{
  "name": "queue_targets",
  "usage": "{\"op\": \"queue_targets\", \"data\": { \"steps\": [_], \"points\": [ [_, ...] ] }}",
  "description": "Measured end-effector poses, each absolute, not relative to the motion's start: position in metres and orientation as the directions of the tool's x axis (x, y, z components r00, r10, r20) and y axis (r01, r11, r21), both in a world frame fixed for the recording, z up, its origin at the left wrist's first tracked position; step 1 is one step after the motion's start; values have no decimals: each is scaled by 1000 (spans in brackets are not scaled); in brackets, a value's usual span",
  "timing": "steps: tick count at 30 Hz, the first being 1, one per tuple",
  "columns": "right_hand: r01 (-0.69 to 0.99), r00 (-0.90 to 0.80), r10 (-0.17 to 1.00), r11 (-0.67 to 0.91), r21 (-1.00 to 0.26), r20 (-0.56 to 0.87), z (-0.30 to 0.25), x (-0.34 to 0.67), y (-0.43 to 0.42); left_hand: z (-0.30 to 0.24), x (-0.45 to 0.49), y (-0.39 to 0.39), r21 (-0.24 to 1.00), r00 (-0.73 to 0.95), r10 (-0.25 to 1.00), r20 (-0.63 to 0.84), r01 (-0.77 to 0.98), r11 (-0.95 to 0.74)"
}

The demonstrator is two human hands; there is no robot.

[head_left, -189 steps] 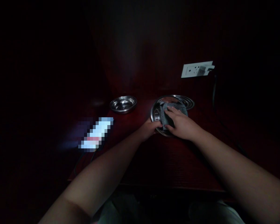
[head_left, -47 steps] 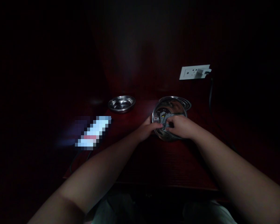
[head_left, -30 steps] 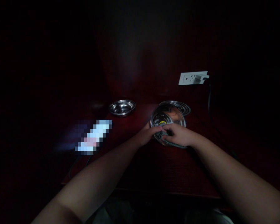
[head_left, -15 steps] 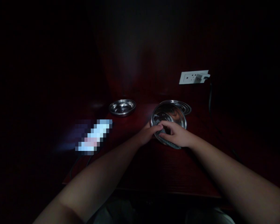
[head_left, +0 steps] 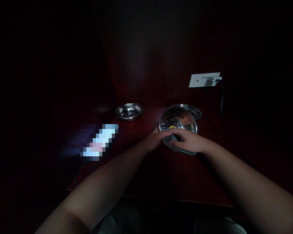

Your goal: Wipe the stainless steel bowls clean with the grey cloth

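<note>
Bowl [head_left: 179, 122] is steel, tipped up on its near edge toward the camera, mid-desk [head_left: 173, 177] between both hands. Going left to right: a lit, blurred-out thing [head_left: 99, 144] lies flat on the left, then a small dish [head_left: 129, 111] sits well apart from the action. The left hand [head_left: 155, 139] has its fingers closed on the bowl's near-left rim, propping it. A cloth [head_left: 183, 150] is draped over the near rim. The right hand [head_left: 189, 142] has its fingers pinched shut on it, pressing it to the metal. Right behind the bowl is a flat plate [head_left: 194, 110], and on the wall there's a socket [head_left: 203, 80] with a plug in. Looks to me like the rim-wiping part. Getting round the rest of the rim would call for the left hand turning the bowl with the cloth pressed on. It's shiny and on edge, so a firm prop matters.
</note>
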State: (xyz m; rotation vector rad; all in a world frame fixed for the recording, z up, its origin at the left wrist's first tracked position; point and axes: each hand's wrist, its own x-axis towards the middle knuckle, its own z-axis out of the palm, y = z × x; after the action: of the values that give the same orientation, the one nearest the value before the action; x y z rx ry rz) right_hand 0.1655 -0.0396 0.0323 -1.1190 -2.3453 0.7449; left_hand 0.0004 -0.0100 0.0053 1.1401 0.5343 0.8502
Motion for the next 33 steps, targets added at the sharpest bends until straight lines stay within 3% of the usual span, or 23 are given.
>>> {"op": "queue_targets", "data": {
  "steps": [18, 33],
  "points": [
    [603, -549, 815, 541, -587, 187, 29, 166, -40, 7, 4, -13, 933, 548, 835, 52, -325, 155],
    [605, -553, 816, 531, -593, 167, 31, 164, -42, 9, 2, -14, 952, 594, 780, 198, -307, -8]
  ]
}}
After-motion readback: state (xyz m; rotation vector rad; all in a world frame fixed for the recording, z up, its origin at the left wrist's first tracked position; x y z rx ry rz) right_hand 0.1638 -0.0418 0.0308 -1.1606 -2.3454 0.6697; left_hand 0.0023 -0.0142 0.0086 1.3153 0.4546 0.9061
